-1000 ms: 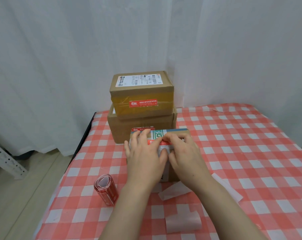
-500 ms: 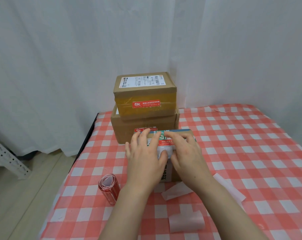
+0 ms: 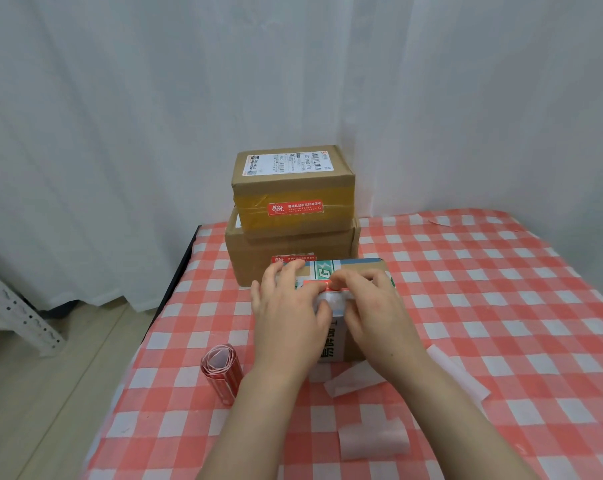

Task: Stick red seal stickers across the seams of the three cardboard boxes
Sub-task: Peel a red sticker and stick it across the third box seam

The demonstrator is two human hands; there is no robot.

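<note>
Two brown cardboard boxes are stacked at the back. The top box [image 3: 293, 188] carries a red seal sticker [image 3: 294, 208] across its front seam. The larger bottom box [image 3: 255, 252] shows a red sticker [image 3: 293, 258] at its front, partly hidden. In front stands a small box [image 3: 348, 266] with green print. My left hand [image 3: 286, 313] and my right hand [image 3: 376, 306] lie flat on its top, fingers pressing a red sticker [image 3: 319, 285] onto it. Most of that sticker is hidden under my fingers.
A roll of red stickers [image 3: 222, 374] lies on the red-and-white checked tablecloth [image 3: 483, 306] to the left. Several white backing strips, such as one backing strip [image 3: 372, 441], lie near the front. The table's left edge drops to the floor; white curtains hang behind.
My fingers have slid slightly along the red sticker on the small box, and the view has shifted a little. The boxes have not moved.
</note>
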